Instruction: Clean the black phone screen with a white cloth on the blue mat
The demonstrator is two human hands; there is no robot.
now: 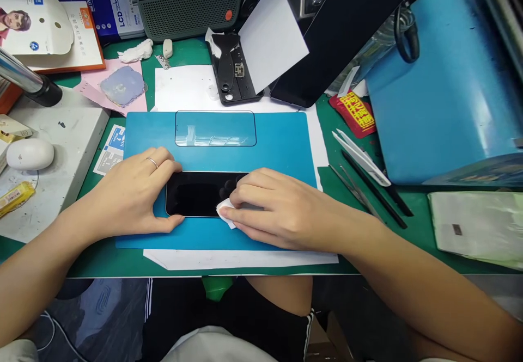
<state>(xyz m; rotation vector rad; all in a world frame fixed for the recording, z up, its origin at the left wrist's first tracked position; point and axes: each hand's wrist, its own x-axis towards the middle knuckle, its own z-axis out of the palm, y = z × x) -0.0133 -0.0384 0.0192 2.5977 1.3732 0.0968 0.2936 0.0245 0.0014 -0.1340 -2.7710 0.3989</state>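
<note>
A smartphone [194, 194] with a dark screen lies lengthwise on a blue mat [281, 144]. My left hand [137, 196] grips its left end, thumb at the near edge and fingers at the far edge. Between the fingertips of my right hand [281, 209] is a folded white wipe [226, 212], which touches the phone's near edge and screen. That hand covers the phone's right end. Beyond the phone, a clear screen protector [215, 129] with a black border lies flat on the same mat.
Tweezers [357, 190] and pen-like tools lie right of the mat, near a red sachet [353, 112] and a blue folder [449, 90]. A black phone-shaped part [232, 73] and a leaning white card [273, 35] stand behind. A white box [61, 133] is at left.
</note>
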